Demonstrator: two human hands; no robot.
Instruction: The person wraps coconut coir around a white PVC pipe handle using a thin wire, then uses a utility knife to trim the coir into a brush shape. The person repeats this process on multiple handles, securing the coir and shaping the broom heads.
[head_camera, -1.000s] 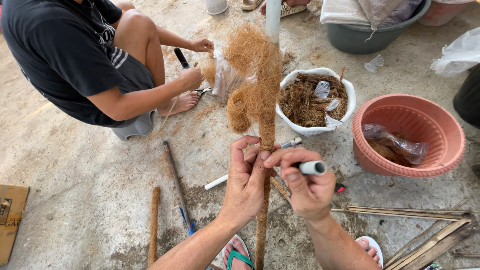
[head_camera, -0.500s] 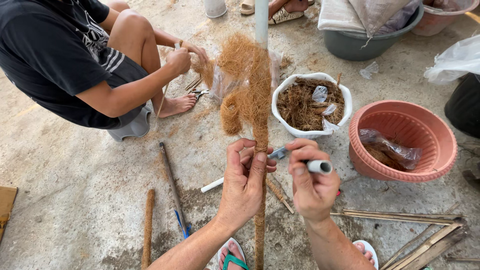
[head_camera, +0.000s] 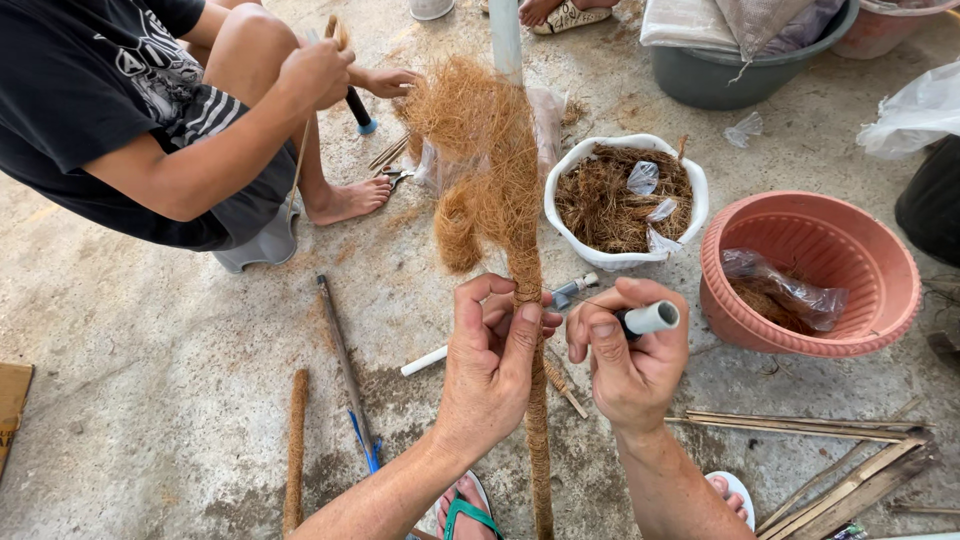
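your left hand (head_camera: 490, 365) is wrapped around the pole (head_camera: 528, 330), thumb pressed up along its wound fibre, fingers curled behind it. the pole stands upright in the middle of the scene, its near part bound tight in brown coir, and further up a loose tuft of coir (head_camera: 478, 140) hangs off it, with bare grey pipe showing above. your right hand (head_camera: 630, 355) is closed in a fist around a small spool (head_camera: 650, 318) with a pale end, just right of the pole, close to your left hand but not touching it.

far right of the pole sits a white pot (head_camera: 622, 258) full of coir, and beside it, further right, a pink pot (head_camera: 810, 345) with a plastic bag inside. on the concrete to the left lie a wrapped stick (head_camera: 294, 450) and a thin rod (head_camera: 345, 365). far left, another person (head_camera: 120, 110) crouches, holding a tool in one hand. bamboo strips (head_camera: 830, 470) lie near right.
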